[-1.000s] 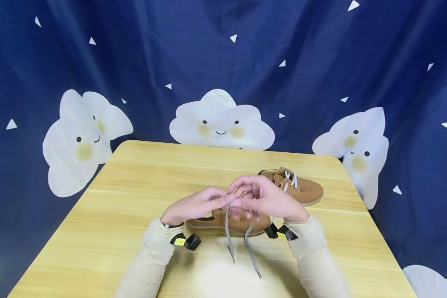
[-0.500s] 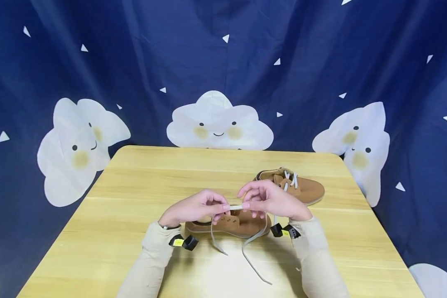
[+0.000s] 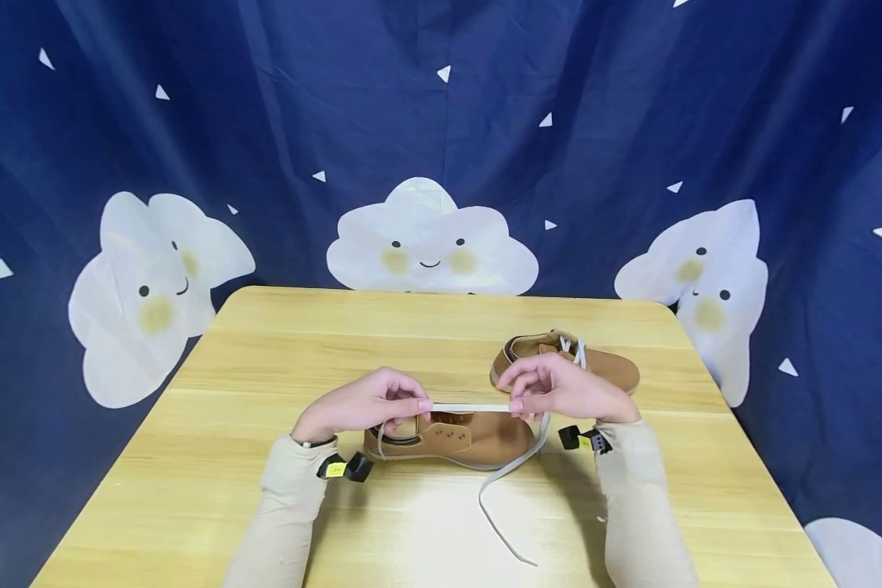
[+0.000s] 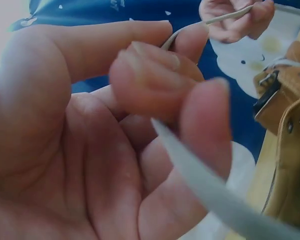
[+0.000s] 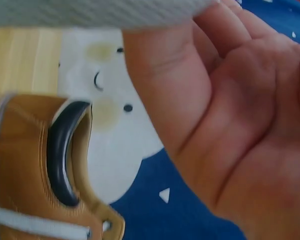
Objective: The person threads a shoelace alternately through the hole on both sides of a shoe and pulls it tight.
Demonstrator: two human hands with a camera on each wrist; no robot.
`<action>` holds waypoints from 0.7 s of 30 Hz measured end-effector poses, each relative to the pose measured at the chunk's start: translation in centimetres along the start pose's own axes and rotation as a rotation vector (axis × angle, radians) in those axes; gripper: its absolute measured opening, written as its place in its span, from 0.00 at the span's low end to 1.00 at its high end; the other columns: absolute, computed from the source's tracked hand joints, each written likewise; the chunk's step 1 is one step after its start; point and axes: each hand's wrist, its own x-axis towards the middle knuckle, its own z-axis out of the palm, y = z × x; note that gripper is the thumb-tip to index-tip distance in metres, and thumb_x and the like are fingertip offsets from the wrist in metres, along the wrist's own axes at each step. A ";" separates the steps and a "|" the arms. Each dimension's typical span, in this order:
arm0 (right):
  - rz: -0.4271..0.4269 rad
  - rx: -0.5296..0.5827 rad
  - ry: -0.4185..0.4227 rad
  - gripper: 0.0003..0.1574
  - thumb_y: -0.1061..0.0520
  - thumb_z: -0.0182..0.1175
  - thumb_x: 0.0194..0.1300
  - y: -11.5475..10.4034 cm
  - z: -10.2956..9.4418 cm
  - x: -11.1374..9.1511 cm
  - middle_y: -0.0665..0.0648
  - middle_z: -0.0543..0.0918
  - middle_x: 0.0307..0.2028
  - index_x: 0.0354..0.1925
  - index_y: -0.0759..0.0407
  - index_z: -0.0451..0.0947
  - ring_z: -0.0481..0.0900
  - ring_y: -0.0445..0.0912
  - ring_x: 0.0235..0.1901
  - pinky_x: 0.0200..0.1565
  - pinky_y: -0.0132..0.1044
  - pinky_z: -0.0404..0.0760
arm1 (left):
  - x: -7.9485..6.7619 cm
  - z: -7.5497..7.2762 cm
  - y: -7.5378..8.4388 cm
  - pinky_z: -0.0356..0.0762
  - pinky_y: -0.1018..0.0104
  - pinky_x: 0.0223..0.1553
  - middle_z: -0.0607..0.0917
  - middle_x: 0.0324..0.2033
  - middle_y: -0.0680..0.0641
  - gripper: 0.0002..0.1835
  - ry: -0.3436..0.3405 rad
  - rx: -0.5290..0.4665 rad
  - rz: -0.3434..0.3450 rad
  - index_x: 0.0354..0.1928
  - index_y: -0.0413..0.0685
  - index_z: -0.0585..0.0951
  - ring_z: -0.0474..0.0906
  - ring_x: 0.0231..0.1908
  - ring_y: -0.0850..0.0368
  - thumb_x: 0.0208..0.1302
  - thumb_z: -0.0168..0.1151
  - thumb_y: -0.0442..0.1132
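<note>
A pale grey shoelace (image 3: pixel 470 407) is drawn straight between both hands, just above a brown shoe (image 3: pixel 500 441). My left hand (image 3: pixel 371 402) pinches it between thumb and fingers; the left wrist view shows the lace (image 4: pixel 200 180) coming out of that grip. On the right, my right hand (image 3: pixel 566 392) pinches the other side of the stretched span. One loose end hangs by the shoe's heel, while the longer end curves down past the toe onto the table. The shoe's side flap shows bare eyelets. In the right wrist view the lace (image 5: pixel 89 15) crosses the top, blurred.
A second brown shoe (image 3: pixel 613 369) with pale laces in it stands behind my right hand, partly covered by it. Both shoes are on a light wooden table (image 3: pixel 228 392). A dark blue curtain (image 3: pixel 287 122) with white clouds hangs around the table's far side.
My hands have moved apart from close together, sliding outward along the lace, so a longer straight span shows. The left loose end has shifted left and shortened. The near shoe is less covered.
</note>
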 end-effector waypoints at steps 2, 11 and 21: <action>0.003 -0.030 -0.001 0.19 0.65 0.64 0.69 0.4 -0.4 -0.3 0.68 0.89 0.39 0.58 0.65 0.78 0.87 0.44 0.32 0.33 0.44 0.87 | -0.2 -0.2 0.0 0.70 0.70 0.21 0.74 0.19 0.52 0.13 0.012 0.015 0.002 0.44 0.38 0.86 0.70 0.19 0.63 0.78 0.58 0.41; -0.008 -0.102 -0.202 0.27 0.60 0.64 0.72 1.7 0.3 0.7 0.66 0.90 0.43 0.65 0.70 0.74 0.89 0.49 0.41 0.45 0.35 0.86 | 0.1 0.4 0.6 0.56 0.73 0.18 0.67 0.18 0.58 0.12 0.019 0.030 0.030 0.43 0.39 0.86 0.57 0.16 0.67 0.77 0.59 0.41; -0.160 -0.081 -0.157 0.17 0.57 0.61 0.76 -0.6 4.3 3.3 0.64 0.89 0.49 0.57 0.62 0.83 0.87 0.44 0.47 0.51 0.37 0.86 | 1.5 2.0 0.7 0.62 0.75 0.24 0.74 0.23 0.54 0.12 -0.038 0.119 0.158 0.45 0.41 0.87 0.62 0.20 0.68 0.77 0.58 0.41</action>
